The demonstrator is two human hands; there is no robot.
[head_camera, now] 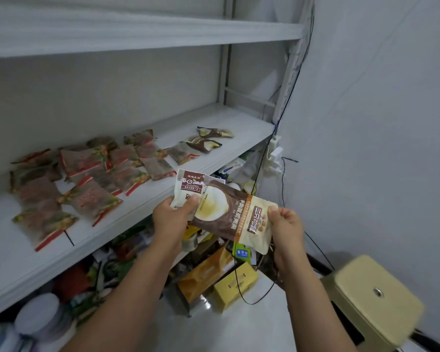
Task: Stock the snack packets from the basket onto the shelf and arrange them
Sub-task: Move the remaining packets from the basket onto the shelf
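Head view: A person's left hand (174, 212) and right hand (286, 224) are holding snack packets in front of a white metal shelf (239, 120).

The brown-and-cream nut packet (235, 214) is lying face up between the hands. Its long axis is running from about 10 o'clock down to 4 o'clock, with the cream end pointing to 4 o'clock. The right hand is pinching that cream end between thumb and curled fingers. The left hand is gripping a white DailyNuts packet (189, 182), which is standing nearly upright with its top toward 12 o'clock, partly tucked behind the brown end. The left thumb is pressing where the two packets overlap.

On the shelf, at 9 to 10 o'clock from the hands, red-and-green packets (87, 196) are lying flat in loose rows. At 12 o'clock, two more brown packets (205, 144) are lying near the shelf's front edge.

Below the shelf, yellow boxes (234, 285) are sitting at 6 o'clock. A cream stool (371, 295) is standing at 4 o'clock.
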